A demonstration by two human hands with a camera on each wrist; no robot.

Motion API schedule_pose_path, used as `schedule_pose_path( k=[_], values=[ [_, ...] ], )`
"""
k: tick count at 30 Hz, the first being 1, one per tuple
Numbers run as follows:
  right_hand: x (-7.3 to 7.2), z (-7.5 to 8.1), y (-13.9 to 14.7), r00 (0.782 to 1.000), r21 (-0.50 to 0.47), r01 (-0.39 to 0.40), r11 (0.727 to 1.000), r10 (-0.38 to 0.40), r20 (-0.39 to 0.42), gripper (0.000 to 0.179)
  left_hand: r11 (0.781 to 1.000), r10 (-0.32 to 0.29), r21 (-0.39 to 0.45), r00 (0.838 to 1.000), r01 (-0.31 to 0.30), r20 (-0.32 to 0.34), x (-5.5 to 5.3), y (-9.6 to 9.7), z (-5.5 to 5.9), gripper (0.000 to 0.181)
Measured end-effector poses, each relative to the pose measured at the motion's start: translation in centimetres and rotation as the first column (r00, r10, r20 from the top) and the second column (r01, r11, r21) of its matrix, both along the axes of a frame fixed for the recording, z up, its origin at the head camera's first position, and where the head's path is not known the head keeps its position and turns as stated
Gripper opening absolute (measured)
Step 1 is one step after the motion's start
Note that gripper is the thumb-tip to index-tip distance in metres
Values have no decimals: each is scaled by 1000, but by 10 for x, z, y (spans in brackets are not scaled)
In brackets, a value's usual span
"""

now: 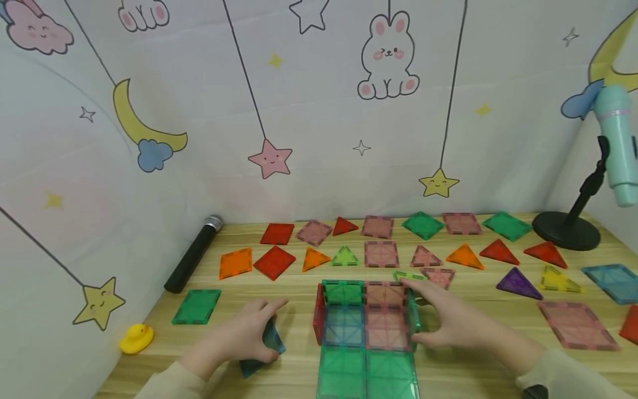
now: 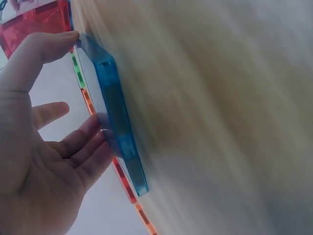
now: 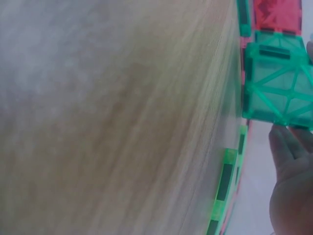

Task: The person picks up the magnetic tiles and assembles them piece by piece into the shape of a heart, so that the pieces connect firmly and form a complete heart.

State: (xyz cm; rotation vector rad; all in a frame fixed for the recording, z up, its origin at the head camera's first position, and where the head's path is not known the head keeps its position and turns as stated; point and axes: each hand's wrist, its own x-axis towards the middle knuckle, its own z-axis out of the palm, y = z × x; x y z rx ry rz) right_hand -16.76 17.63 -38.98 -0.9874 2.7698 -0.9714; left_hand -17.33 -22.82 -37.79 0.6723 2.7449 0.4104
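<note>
Low on the left in the head view, my left hand (image 1: 247,331) pinches a blue magnetic tile (image 2: 117,107) by its edges, with the thumb on one side and the fingers on the other. The tile is tilted close to the tabletop. Just right of it stands a box-like build of square magnetic tiles: green floor tiles (image 1: 344,372) in front, blue and pink ones behind, and low upright walls, one of them red (image 1: 319,314). My right hand (image 1: 446,318) holds the upright green wall tile (image 3: 281,88) on the build's right side between thumb and fingers.
Loose magnetic tiles, squares and triangles, lie in rows behind the build, such as a red square (image 1: 274,262) and a purple triangle (image 1: 519,283). A black microphone (image 1: 191,257) and yellow duck (image 1: 137,338) are left. A mint microphone (image 1: 617,147) stands back right.
</note>
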Motion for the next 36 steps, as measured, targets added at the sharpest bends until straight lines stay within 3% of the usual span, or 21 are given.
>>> schedule_pose_path(
  k=[5,9,12,15,18,20,22,25,27,29,31,36],
  values=[
    [0,0,0,1000,-2,-2,1000,2,3,89,1000,1,-15,1000,-1,-1,2,0,1,92],
    [-1,-1,0,1000,-4,-4,1000,4,-8,89,999,-52,-12,998,51,-28,2,-2,1,87],
    [-1,-1,1,1000,-7,-7,1000,7,-18,88,997,-69,44,997,70,-36,4,-1,4,84],
    [-1,-1,1,1000,-7,-8,1000,8,-20,89,987,-57,152,998,60,-21,8,3,8,87],
    [-1,-1,1,1000,-8,-4,1000,4,-9,89,941,-95,328,995,90,0,16,9,10,92],
    [0,-1,1,1000,-9,-2,1000,2,2,89,885,-157,444,988,141,0,21,14,10,98],
    [0,-1,1,1000,-12,4,1000,-4,9,89,815,-225,546,974,193,-8,25,17,9,104],
    [0,0,1,1000,-12,6,1000,-6,6,89,737,-303,629,953,246,-17,30,20,8,110],
    [0,0,1,1000,-13,7,1000,-7,1,89,717,-327,654,945,242,8,33,22,8,110],
    [0,1,1,1000,-13,3,1000,-3,0,89,714,-339,662,940,228,42,36,25,8,109],
    [0,1,1,1000,-14,4,1000,-4,3,89,728,-339,651,938,216,67,38,28,8,107],
    [0,3,0,1000,-13,1,1000,-1,14,89,766,-329,592,944,251,25,35,32,7,106]
  ],
)
